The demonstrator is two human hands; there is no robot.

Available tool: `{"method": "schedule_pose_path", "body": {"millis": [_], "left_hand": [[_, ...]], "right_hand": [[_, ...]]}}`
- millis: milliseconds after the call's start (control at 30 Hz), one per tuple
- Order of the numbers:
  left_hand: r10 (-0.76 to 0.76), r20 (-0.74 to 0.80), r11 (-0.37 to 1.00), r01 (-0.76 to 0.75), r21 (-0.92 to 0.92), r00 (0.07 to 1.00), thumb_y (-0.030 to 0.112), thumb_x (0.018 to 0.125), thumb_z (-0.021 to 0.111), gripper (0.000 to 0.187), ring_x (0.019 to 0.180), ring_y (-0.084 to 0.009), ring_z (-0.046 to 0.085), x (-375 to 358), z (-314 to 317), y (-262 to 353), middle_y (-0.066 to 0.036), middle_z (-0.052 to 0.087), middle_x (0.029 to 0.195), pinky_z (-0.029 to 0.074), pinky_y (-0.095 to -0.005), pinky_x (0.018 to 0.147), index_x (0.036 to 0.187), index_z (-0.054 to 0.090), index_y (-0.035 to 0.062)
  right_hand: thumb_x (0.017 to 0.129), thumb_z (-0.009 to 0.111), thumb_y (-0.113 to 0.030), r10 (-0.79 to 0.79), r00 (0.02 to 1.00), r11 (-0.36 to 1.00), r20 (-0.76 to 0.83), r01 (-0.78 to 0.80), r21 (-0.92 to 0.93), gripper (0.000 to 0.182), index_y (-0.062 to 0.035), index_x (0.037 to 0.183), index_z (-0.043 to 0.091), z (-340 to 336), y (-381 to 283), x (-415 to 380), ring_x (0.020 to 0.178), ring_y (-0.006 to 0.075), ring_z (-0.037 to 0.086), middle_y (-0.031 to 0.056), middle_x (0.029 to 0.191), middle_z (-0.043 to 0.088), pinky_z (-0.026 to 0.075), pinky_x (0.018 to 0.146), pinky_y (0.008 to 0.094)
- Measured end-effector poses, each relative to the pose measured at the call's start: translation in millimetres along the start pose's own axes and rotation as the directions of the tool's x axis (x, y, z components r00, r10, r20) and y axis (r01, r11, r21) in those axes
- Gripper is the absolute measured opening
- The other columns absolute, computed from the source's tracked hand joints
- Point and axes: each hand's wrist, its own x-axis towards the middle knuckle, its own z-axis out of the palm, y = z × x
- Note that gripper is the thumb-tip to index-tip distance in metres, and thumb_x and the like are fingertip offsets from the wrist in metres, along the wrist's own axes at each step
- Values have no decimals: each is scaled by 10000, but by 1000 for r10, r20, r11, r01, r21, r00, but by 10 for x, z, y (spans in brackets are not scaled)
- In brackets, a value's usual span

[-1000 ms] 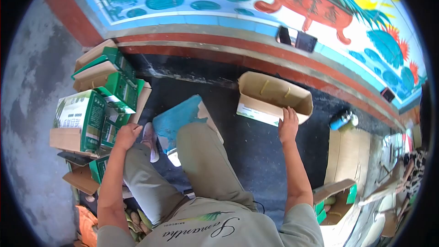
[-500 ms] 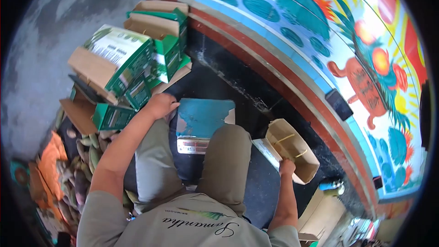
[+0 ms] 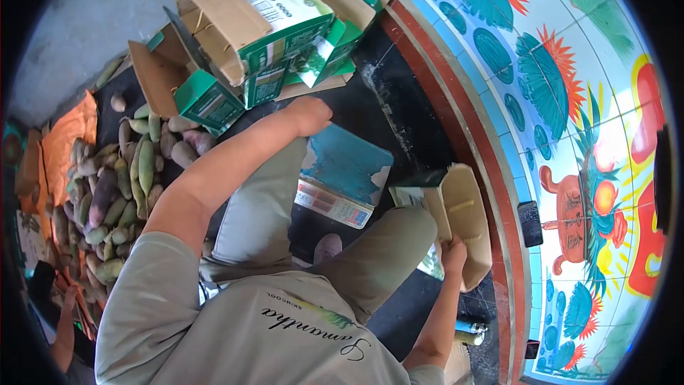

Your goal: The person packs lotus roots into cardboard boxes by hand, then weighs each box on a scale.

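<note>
The person's right hand (image 3: pixel 454 255) is gripping the near rim of an open carton (image 3: pixel 467 207), its fingers closing firmly on the cardboard. This carton is sitting close to the wall-side edge of a black mat (image 3: pixel 397 308), beside the right knee (image 3: pixel 413 227); its brown inside is showing, with yellow handles (image 3: pixel 462 207) against the inner wall, while white and green print is covering its outer side. The left hand (image 3: pixel 311 115) is resting in a loose curl just over the left knee, the fingers mostly folded, and I cannot tell whether it is holding anything. Near that hand, a blue-topped scale (image 3: pixel 350 162) is lying between the knees, its labelled panel turning toward the person and its coating peeling near the corners. Beyond the left hand, green-and-white boxes (image 3: pixel 285 11) are piling up toward the mat's far edge, and another open box (image 3: pixel 160 75) is leaning next to them with its flaps spreading. To the left, a heap of green and purple tubers (image 3: pixel 107 196) is spreading beside an orange cloth (image 3: pixel 69 135), and a co-worker's arm (image 3: pixel 64 324) is showing at the lower left. A blue bottle (image 3: pixel 470 326) is lying near the right forearm, and a phone (image 3: pixel 529 224) is leaning against the painted wall (image 3: pixel 491 50).
</note>
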Motion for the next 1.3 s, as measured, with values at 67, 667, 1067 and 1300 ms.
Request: {"method": "schedule_pose_path", "body": {"millis": [67,667,1067,1300], "left_hand": [[-10,-12,1000,10,-18,1000,283,843,552,255,835,-341,628,-14,-10,-20,-157,660,839,487,-449,759,848,675,60],[-93,11,996,93,4,996,219,856,480,243,886,-339,622,-123,-65,-213,-167,655,903,481,-442,807,862,652,48],[-106,-9,994,106,15,994,215,849,478,245,894,-346,624,-146,-91,-136,-177,654,916,484,-445,820,858,657,49],[-127,-48,991,129,27,991,209,850,473,248,887,-344,628,-129,-66,-123,-181,655,902,490,-441,816,843,664,50]], "right_hand": [[747,666,-156,-92,996,995,3,92,-21,223,-17,915,622,-145,-298,280,757,377,622,200,778,632,481,665,461],[762,580,-112,-565,822,812,73,569,-128,70,-85,827,578,578,-2126,906,792,283,625,99,784,625,478,712,408],[745,620,-137,-585,808,794,73,588,-154,63,-98,793,605,647,-2077,846,807,274,616,83,814,630,469,737,402],[731,656,-147,-547,833,837,-85,546,-36,168,-110,892,624,505,-2092,783,837,274,602,85,829,616,455,757,406]]}}
